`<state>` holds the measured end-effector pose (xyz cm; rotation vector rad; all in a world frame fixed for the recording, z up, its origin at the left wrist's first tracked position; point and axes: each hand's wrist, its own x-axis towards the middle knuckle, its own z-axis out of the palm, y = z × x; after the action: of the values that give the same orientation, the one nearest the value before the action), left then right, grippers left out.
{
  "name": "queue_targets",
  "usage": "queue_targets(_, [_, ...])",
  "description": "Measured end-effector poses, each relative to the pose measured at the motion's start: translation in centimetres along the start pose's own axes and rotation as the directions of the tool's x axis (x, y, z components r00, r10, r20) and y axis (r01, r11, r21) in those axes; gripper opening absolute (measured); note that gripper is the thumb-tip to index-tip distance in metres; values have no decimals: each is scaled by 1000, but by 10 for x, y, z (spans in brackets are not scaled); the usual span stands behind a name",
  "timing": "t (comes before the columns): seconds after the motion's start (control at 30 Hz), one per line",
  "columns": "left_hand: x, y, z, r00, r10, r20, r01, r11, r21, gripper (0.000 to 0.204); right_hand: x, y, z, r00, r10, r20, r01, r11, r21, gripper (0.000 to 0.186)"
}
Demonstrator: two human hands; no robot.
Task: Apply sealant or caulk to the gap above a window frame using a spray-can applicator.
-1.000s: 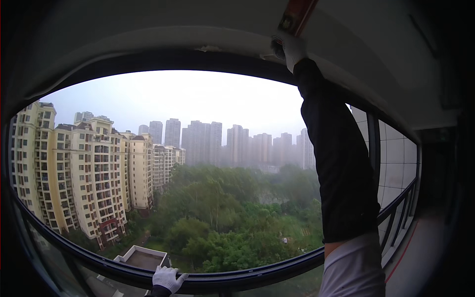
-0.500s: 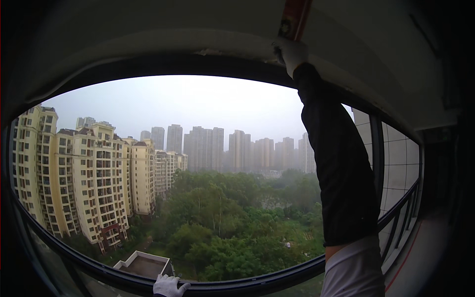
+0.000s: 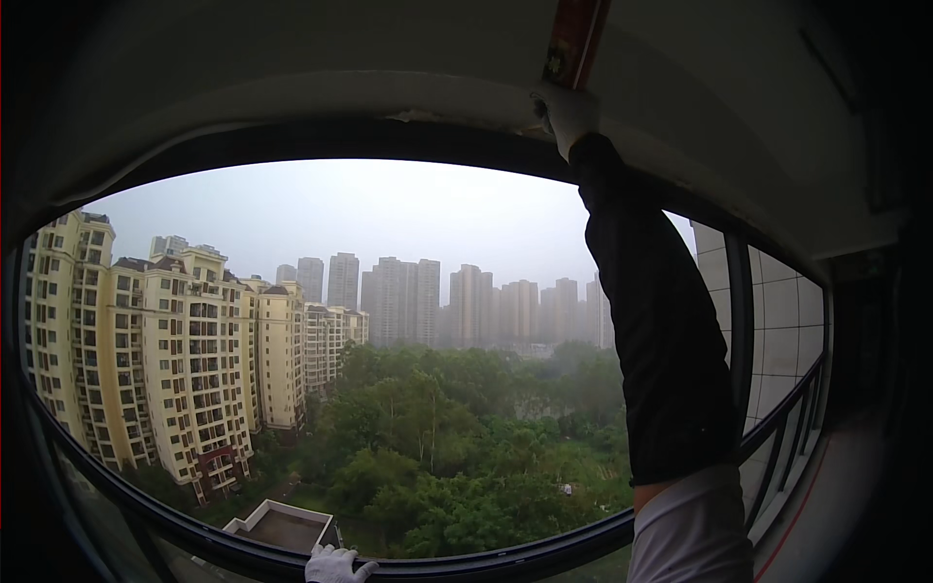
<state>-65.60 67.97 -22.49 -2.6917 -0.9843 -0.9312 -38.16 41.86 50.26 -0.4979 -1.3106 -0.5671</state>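
Observation:
High up at the ceiling, my right hand [image 3: 566,119] in a pale glove has its fingers closed at the lower end of a red bar, apparently a spirit level [image 3: 573,44], which runs out of the top of the picture. My dark-sleeved arm stretches up to it across the right of the window. Down at the bottom, my left hand [image 3: 335,565], also in a pale glove, rests on the dark window railing [image 3: 486,561] with fingers apart; its lower part is cut off by the picture's edge.
A dark window frame [image 3: 379,144] curves under the pale ceiling [image 3: 729,107]. Outside are cream apartment blocks [image 3: 194,369], trees [image 3: 437,437], hazy towers and a low rooftop [image 3: 277,525]. At right are a tiled wall [image 3: 777,330] and a floor strip with a red line [image 3: 792,515].
The whole view has shifted a little, so the window, railing and both hands sit lower in the picture. My right hand stays at the red bar and my left on the railing.

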Motion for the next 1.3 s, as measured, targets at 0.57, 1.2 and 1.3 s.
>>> queue_targets(0.57, [0,17,0,997,11,-76,-12,1000,-14,53,-7,-9,36,1000,-23,13,23,1000,10,16])
queue_targets(1.2, [7,10,-1,998,23,-52,-26,997,-67,57,4,-5,60,995,-51,81,53,998,-20,20])
queue_targets(1.3, [7,7,1,997,26,-77,-34,995,-94,56,8,-6,45,998,-2,70,6,999,-53,20])
